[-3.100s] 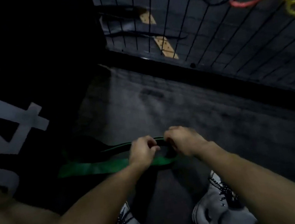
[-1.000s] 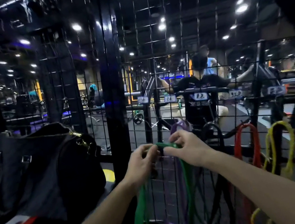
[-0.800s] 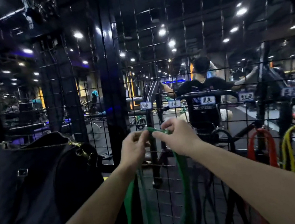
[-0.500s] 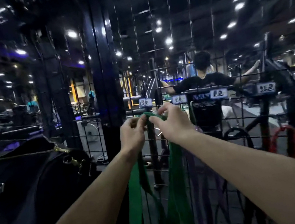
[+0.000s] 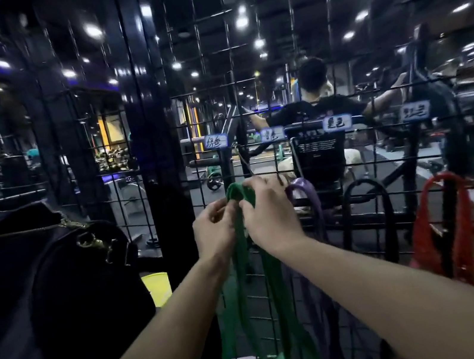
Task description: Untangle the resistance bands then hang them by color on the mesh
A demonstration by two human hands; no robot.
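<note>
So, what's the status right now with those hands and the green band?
Left hand and right hand both pinching the green band at its top loop, against the mesh. Purple band hangs just right. Nothing blocking.

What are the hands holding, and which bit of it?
Both the left hand and right hand pinch the green band at the top of its loop, against the mesh.

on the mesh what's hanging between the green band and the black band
In the head view, a purple band hangs between the green band and the black band.
</note>
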